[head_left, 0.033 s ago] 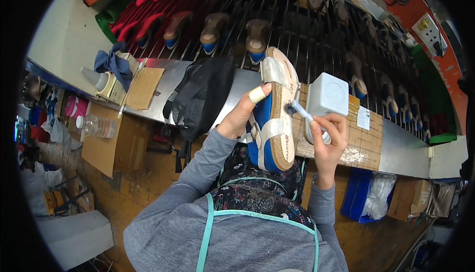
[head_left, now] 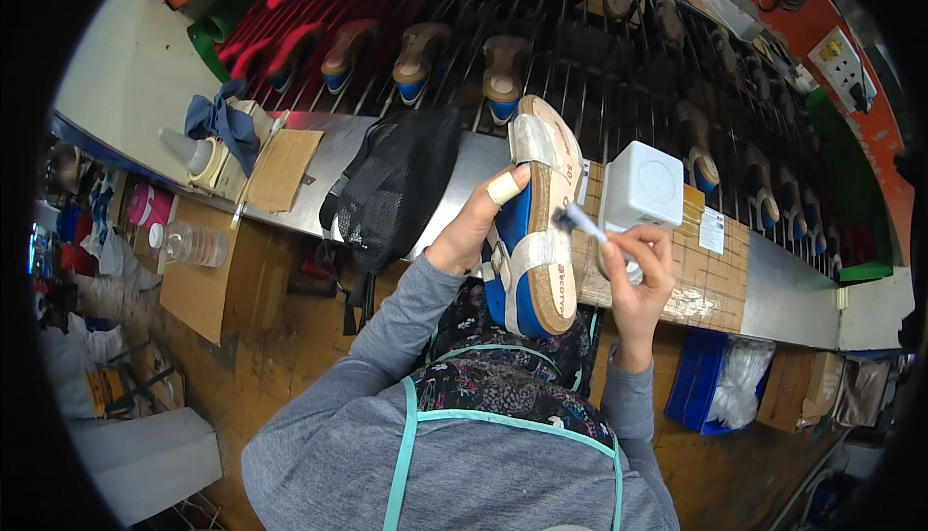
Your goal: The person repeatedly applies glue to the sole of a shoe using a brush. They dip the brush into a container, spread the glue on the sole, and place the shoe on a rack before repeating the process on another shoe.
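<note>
In front of me a sandal [head_left: 554, 285] stands on end, its insole turned to the right. It has silvery white straps, a cork-coloured edge and a blue shoe last inside. My left hand [head_left: 476, 224] grips it from the left, with pale tape round the thumb. Between the fingertips of my right hand [head_left: 639, 275] is a small brush [head_left: 587, 223] with a whitish handle. Its dark bristles are at the cork edge, between the two straps. Just beyond my right hand stands a white square-sided container [head_left: 642, 185] on a taped cardboard sheet [head_left: 710, 275].
Behind the metal ledge [head_left: 788, 299], several sandals on lasts rest across a rack of metal rods [head_left: 449, 111]. A black mesh bag [head_left: 394, 193] lies left of my left hand. Farther left are a cardboard piece [head_left: 283, 172] and a blue cloth [head_left: 224, 125]. A blue crate [head_left: 693, 376] stands below right.
The brush has shifted slightly down along the sandal's edge, together with the fingers of my right hand. My left hand and the sandal are nearly unmoved.
</note>
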